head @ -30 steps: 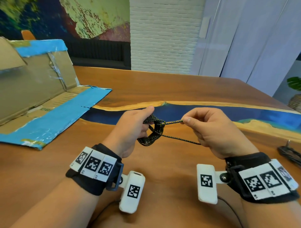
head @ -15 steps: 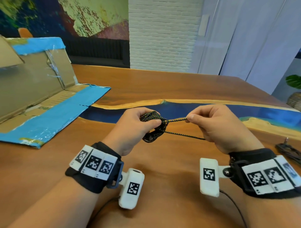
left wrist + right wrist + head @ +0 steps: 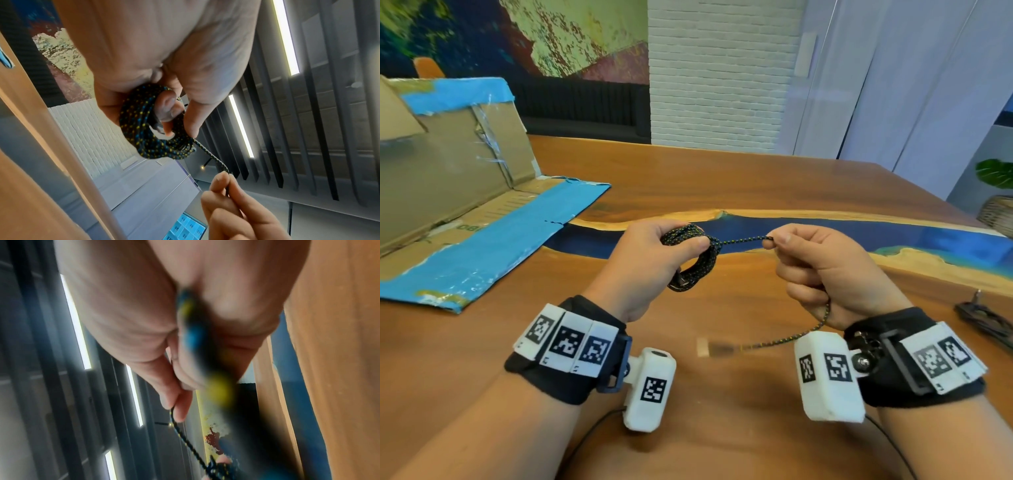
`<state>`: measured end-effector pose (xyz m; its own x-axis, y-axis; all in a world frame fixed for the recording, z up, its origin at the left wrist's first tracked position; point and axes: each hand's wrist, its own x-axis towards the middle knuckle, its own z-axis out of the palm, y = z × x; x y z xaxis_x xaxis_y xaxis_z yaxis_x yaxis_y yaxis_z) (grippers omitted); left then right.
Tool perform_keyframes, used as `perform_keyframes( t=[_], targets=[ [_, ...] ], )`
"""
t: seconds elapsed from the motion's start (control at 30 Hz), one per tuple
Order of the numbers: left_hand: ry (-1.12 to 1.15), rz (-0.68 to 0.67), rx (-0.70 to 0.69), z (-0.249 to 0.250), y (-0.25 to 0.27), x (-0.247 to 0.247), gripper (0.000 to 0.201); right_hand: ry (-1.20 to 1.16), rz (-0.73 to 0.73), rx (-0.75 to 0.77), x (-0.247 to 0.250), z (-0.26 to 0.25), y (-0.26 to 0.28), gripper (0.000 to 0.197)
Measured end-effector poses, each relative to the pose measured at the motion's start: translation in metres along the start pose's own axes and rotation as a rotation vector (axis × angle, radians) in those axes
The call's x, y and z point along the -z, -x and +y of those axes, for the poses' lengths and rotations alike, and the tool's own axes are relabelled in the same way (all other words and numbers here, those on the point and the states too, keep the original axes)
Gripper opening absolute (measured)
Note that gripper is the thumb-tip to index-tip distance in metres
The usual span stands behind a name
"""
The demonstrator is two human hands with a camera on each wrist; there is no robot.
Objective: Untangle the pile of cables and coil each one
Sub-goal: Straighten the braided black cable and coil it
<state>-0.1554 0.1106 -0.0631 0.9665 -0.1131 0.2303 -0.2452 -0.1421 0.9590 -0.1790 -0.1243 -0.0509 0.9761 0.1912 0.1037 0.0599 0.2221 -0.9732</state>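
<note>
Coil [image 3: 690, 260] sits clamped under our left hand [image 3: 650, 263] thumb and curled fingers; our right hand [image 3: 825, 270] pinches the cable's tail [image 3: 743, 240] taut at its fingertips. We should keep tension, wrapping snugly beside the thumb.

Part of the black braided cable with blue and yellow flecks [image 3: 697, 260] lay hidden inside the curled fingers of the left hand [image 3: 650, 260], its coil only partly visible in the head view. The free tail ran out of sight through the right hand [image 3: 832, 270] and emerged below the wrist, where its end [image 3: 717, 350] was smeared by blur; its plug could not be made out. From the right wrist, the strand nearest the lens [image 3: 197, 340] was out of focus. A dark object [image 3: 986, 318] right of that hand was cut off by the frame's edge.
</note>
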Motion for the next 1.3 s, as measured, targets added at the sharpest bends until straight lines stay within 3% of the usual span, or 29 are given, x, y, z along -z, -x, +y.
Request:
perform_keyframes(
  t=[0.1,0.23,0.37,0.5,0.7,0.83,0.93,1.0,1.13,1.3],
  targets=[
    [0.099,-0.094,0.086,0.0,0.0,0.005,0.017,0.265,0.064,0.046,0.009,0.002,-0.003,0.019],
    [0.453,-0.27,0.189,0.006,0.008,0.0,0.014,0.671,0.139,0.217,0.005,0.009,-0.007,0.017],
    [0.662,-0.35,0.212,0.009,0.015,-0.016,0.021,0.75,0.077,0.323,-0.013,0.022,-0.01,0.007],
    [0.76,-0.243,0.162,0.007,0.017,-0.025,0.014,0.71,0.076,0.434,-0.032,0.039,-0.013,0.02],
    [0.658,-0.134,0.077,0.006,0.017,-0.029,0.028,0.453,0.089,0.414,-0.044,0.047,-0.014,0.018],
    [0.502,-0.06,0.009,0.006,0.017,-0.03,0.023,0.177,-0.017,0.22,-0.045,0.052,-0.013,0.018],
    [0.416,-0.026,-0.052,0.004,0.014,-0.028,0.017,-0.022,-0.098,0.078,-0.043,0.049,-0.012,0.04],
    [0.395,-0.029,-0.086,0.0,0.011,-0.026,0.013,0.013,-0.093,0.079,-0.044,0.051,-0.012,0.037],
    [0.281,-0.029,-0.112,-0.005,0.011,-0.027,0.016,0.138,0.03,0.093,-0.042,0.059,-0.016,0.013],
    [0.21,-0.069,-0.107,-0.006,0.011,-0.027,0.02,0.208,0.038,0.163,-0.036,0.049,-0.015,0.026]
  ],
)
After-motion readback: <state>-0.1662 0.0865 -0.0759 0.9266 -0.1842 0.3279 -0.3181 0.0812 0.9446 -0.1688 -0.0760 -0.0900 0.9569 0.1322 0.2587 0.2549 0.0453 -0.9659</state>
